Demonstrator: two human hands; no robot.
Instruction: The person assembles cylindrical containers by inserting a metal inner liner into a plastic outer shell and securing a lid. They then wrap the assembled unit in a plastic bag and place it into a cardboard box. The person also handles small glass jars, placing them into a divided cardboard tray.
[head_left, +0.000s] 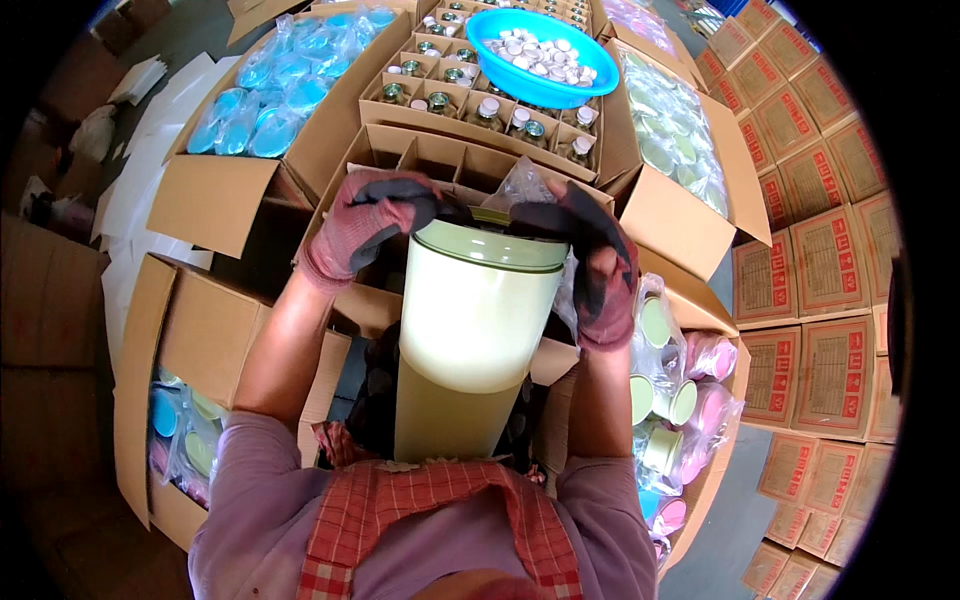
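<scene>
A tall pale green canister (480,310) stands upright in front of my chest, with a darker green band round its top. At the left of that band is my left hand (375,222), in a dark red and black glove, its fingers curled on the rim. Opposite it, my right hand (590,255), gloved alike, closes over the right side of the rim. Dark glove fingers partly cover the canister's top. Crumpled clear plastic (524,188) shows behind the rim and beside my right hand. A cardboard box with dividers (430,160) lies just beyond the canister.
Beyond is a divided carton (440,122) of small glass bottles, topped by a blue basin (485,62) of white caps. Open cartons hold bagged blue lids (290,85), green lids (665,120) and mixed coloured tins (662,445). Stacked cartons (835,255) line the right.
</scene>
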